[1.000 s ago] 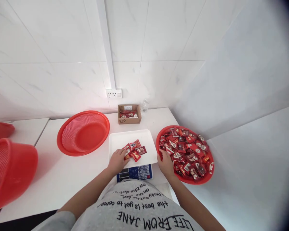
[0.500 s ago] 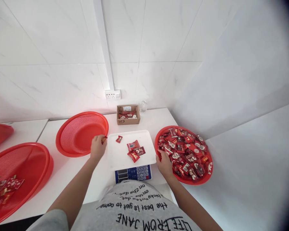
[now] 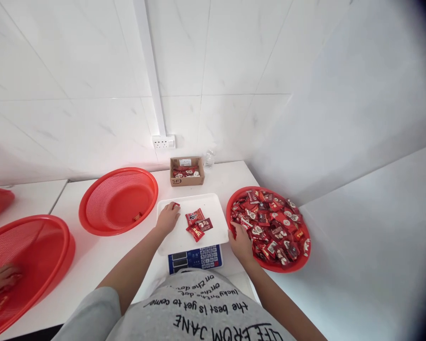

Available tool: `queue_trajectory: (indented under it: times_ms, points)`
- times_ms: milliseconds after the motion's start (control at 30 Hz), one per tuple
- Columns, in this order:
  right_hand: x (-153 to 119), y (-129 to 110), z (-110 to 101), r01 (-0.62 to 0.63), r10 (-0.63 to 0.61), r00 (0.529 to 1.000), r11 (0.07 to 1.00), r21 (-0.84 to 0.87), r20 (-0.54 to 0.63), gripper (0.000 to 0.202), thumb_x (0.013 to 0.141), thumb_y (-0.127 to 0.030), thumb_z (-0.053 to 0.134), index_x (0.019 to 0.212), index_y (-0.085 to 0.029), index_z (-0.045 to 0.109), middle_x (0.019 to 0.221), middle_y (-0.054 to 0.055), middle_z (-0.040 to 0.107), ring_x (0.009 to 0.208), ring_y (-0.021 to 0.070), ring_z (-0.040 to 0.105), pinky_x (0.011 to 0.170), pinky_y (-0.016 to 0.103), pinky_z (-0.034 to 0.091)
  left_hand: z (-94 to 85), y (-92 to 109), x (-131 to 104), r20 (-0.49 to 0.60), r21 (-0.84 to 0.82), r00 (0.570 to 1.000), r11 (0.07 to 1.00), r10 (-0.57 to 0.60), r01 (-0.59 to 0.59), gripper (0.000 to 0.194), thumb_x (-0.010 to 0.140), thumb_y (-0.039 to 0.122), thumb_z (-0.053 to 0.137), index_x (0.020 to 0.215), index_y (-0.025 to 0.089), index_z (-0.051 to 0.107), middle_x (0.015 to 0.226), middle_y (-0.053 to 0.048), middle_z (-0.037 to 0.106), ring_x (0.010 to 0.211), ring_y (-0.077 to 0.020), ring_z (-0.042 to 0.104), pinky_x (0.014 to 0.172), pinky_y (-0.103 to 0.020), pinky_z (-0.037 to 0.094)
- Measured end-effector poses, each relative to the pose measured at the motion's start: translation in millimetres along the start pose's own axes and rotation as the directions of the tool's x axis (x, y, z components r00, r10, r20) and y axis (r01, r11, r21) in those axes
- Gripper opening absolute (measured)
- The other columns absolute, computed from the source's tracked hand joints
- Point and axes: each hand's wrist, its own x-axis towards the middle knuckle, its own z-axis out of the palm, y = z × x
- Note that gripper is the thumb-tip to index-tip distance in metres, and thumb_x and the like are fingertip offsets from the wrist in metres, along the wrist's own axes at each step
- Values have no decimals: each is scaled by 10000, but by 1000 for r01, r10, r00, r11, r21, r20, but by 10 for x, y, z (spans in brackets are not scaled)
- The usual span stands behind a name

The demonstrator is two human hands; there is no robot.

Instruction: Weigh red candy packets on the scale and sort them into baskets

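My left hand [image 3: 168, 219] reaches over the white tray [image 3: 216, 215], its fingers closed on a small red wrapped candy [image 3: 176, 205] near the tray's back left corner. Beside it on the tray lie a larger red packet [image 3: 193, 217], a dark red packet [image 3: 205, 224] and a red and yellow packet [image 3: 196, 233], overlapping. My right hand [image 3: 240, 242] is curled over the left rim of a full red basket [image 3: 270, 270], the thumb close to the tray's edge. That basket is heaped with red wrapped candies [image 3: 270, 227].
Under the tray is a scale with a blue keypad [image 3: 195, 258]. A red basket [image 3: 119, 199] at the left holds one small candy [image 3: 137, 217]. Another person's hand [image 3: 2, 279] is inside the near-left red basket [image 3: 62, 237]. Behind stand a cardboard box [image 3: 186, 181] and a clear plastic item [image 3: 209, 159].
My left hand has moved right from the left basket's rim onto the tray's small candy. The candy it held now lies in that basket. My right hand stays at the full basket's rim.
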Motion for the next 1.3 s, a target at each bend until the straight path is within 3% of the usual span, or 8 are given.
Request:
queue_trajectory:
  times_ms: [267,500,633,700,800,867,1100,1300]
  points:
    - [4,-14,-13,-7,7,1000,1000,1,1,377,825,-291,395,1146,-150,535,1145,125,571,1083,229,507,931,391,410,-298,-155,-62,-105,-33,964,970,-243,240,299,902,222,281,1086,204,516,1009,-94,606,904,-210,582,724,-308,431]
    - [-3,-5,1,0,0,1000,1000,-2,-9,374,826,-294,391,1145,-157,529,1127,115,573,1063,217,506,905,370,421,-892,-504,-140,-241,-104,801,835,-548,540,464,909,409,260,1325,219,338,989,-116,639,859,-273,603,645,-345,436]
    - [1,4,9,-6,6,1000,1000,1,-13,376,821,-302,397,1146,-167,528,1112,108,579,1064,216,505,909,373,414,-680,-234,-156,-146,-89,891,903,-429,420,487,892,422,340,1330,208,355,1016,-107,637,914,-260,600,770,-361,438]
    - [5,-1,5,-17,17,1000,1000,4,-8,377,819,-302,398,1146,-168,528,1118,109,578,1065,220,506,911,376,413,-426,31,-152,-21,-110,987,981,-161,157,411,890,358,375,1259,194,453,1106,-107,605,993,-234,568,844,-347,425]
    - [10,-12,-7,-28,28,1000,1000,10,11,381,822,-304,393,1146,-158,531,1145,119,567,1079,228,501,917,381,411,-69,410,-127,91,-189,991,978,102,-83,361,827,312,506,1178,235,531,1230,-64,543,1161,-220,456,982,-336,338]
    - [12,-14,-15,-29,29,999,999,13,20,383,822,-307,395,1144,-154,535,1141,121,571,1083,233,500,918,387,411,72,556,-95,117,-245,983,963,144,-112,354,802,284,539,1151,229,548,1270,-76,508,1206,-240,406,1022,-373,285]
    - [6,0,-6,-17,16,1000,1000,15,15,391,833,-318,389,1157,-148,525,1122,122,574,1087,228,500,922,387,408,74,409,-42,122,-447,992,890,-42,93,410,728,218,596,1134,218,539,1073,-91,600,1116,-259,476,969,-411,327]
    - [-1,17,-12,-2,2,1000,1000,15,-4,374,832,-319,401,1145,-158,525,1127,113,571,1076,223,499,917,383,408,-190,227,-239,231,-734,946,597,-227,323,386,874,381,359,1179,164,454,1001,-99,629,900,-167,611,777,-335,489]
